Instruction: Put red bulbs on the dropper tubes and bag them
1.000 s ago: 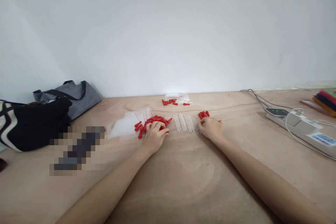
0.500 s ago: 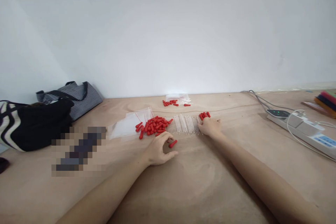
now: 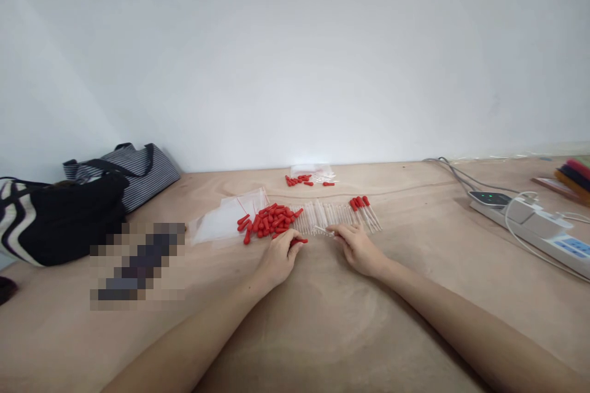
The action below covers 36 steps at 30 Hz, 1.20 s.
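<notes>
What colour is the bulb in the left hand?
The left hand holds a red bulb, head view.

Pale wall (image 3: pixel 295 61) behind a light-brown wooden tabletop (image 3: pixel 304 344).

1 red bulb (image 3: pixel 302 241) in my left fingers (image 3: pixel 290 235), 1 clear tube (image 3: pixel 321 230) at my right fingers (image 3: pixel 340 230). 3 bulb-topped tubes (image 3: pixel 360 203). 2 bags (image 3: pixel 78 215), 1 power strip (image 3: pixel 542 236). Bulb pile (image 3: pixel 276 220), tube row (image 3: pixel 338 215): many, too jumbled to count.

Left hand (image 3: pixel 279 260) pinched, right hand (image 3: pixel 362 250) seemingly likewise
</notes>
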Each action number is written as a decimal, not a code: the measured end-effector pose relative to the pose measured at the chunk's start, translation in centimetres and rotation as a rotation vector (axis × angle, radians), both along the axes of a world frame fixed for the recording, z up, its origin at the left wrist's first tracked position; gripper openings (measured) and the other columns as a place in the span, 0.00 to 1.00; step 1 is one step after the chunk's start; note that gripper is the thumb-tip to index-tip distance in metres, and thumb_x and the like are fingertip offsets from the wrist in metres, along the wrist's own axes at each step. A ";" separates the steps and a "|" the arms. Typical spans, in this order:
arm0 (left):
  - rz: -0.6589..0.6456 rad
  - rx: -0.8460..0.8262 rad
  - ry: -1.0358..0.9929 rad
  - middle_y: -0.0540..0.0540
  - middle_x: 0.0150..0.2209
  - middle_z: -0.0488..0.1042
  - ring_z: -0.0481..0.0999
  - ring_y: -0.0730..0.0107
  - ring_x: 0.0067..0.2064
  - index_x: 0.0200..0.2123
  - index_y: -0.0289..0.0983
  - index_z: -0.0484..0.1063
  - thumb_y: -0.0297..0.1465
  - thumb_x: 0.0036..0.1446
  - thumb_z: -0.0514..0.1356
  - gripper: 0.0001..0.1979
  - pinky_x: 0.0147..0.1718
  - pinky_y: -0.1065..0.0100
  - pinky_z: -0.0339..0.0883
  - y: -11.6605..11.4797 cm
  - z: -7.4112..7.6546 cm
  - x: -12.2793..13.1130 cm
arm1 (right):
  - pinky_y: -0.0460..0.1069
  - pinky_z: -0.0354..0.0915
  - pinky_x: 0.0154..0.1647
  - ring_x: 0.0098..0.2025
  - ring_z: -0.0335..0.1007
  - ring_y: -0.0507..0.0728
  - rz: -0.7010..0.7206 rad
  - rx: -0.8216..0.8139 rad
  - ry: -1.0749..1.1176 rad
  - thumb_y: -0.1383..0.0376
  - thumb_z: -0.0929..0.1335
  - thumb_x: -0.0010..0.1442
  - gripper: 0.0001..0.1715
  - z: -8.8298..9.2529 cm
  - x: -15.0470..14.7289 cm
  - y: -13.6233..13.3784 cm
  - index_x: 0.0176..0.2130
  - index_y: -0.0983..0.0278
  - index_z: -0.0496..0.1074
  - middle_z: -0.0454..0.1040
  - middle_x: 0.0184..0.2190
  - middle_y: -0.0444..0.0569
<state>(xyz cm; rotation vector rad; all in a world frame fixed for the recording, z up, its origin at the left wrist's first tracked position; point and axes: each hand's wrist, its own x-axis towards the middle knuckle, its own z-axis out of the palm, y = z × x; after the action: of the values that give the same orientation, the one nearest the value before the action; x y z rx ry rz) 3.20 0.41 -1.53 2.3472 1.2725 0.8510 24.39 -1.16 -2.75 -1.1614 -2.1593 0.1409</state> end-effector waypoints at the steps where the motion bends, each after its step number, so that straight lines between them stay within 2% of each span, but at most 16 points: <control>1: -0.005 -0.019 -0.009 0.48 0.33 0.72 0.71 0.68 0.36 0.33 0.36 0.66 0.26 0.54 0.52 0.04 0.36 0.66 0.64 0.1 0.0 0.0 | 0.50 0.55 0.39 0.37 0.64 0.54 0.015 0.001 -0.008 0.75 0.55 0.57 0.17 -0.1 -0.2 -0.2 0.44 0.63 0.63 0.69 0.35 0.50; 6: -0.040 -0.025 -0.036 0.48 0.36 0.74 0.72 0.68 0.38 0.37 0.37 0.68 0.26 0.53 0.54 0.07 0.38 0.66 0.65 0.5 -0.1 0.1 | 0.50 0.55 0.39 0.38 0.64 0.54 0.027 -0.049 -0.040 0.76 0.56 0.57 0.19 -0.7 -0.9 -0.2 0.45 0.63 0.64 0.68 0.37 0.50; 10: -0.046 0.001 -0.043 0.49 0.34 0.75 0.73 0.68 0.36 0.36 0.37 0.70 0.26 0.53 0.55 0.07 0.38 0.67 0.65 0.6 -0.2 0.1 | 0.51 0.55 0.40 0.40 0.64 0.54 0.034 -0.071 -0.040 0.75 0.56 0.58 0.19 -0.9 -0.9 -0.2 0.46 0.62 0.64 0.69 0.38 0.50; 18: -0.032 0.018 -0.070 0.49 0.31 0.74 0.72 0.71 0.32 0.33 0.37 0.71 0.28 0.54 0.53 0.07 0.34 0.70 0.64 0.4 -0.2 0.3 | 0.50 0.51 0.38 0.37 0.64 0.53 0.009 -0.092 -0.040 0.69 0.57 0.60 0.11 -0.6 -1.3 -0.3 0.40 0.62 0.66 0.69 0.33 0.47; 21: -0.031 0.001 -0.067 0.50 0.28 0.73 0.70 0.73 0.29 0.32 0.36 0.72 0.29 0.54 0.54 0.07 0.30 0.71 0.63 0.3 -0.3 0.3 | 0.49 0.49 0.37 0.35 0.64 0.52 -0.023 -0.079 -0.062 0.65 0.58 0.61 0.10 -0.4 -1.4 -0.3 0.36 0.62 0.67 0.69 0.30 0.45; 27: -0.050 -0.063 -0.085 0.50 0.27 0.72 0.68 0.74 0.27 0.32 0.35 0.72 0.30 0.54 0.53 0.08 0.26 0.73 0.60 0.3 -0.3 0.3 | 0.49 0.47 0.36 0.33 0.63 0.51 -0.020 -0.044 -0.083 0.65 0.58 0.61 0.11 0.0 -1.3 -0.4 0.35 0.62 0.68 0.69 0.30 0.45; 36: -0.080 -0.052 -0.123 0.50 0.26 0.72 0.69 0.74 0.28 0.29 0.35 0.71 0.30 0.53 0.54 0.07 0.27 0.73 0.61 0.1 0.0 0.2 | 0.49 0.44 0.35 0.30 0.60 0.50 -0.009 0.020 -0.133 0.66 0.57 0.60 0.13 0.5 -1.4 -0.7 0.34 0.63 0.70 0.69 0.29 0.46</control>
<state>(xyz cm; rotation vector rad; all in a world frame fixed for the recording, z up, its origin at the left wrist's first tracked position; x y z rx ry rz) 3.44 0.48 -1.58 2.2523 1.1308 0.9101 23.02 -1.87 -2.22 -1.1990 -2.2656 0.0384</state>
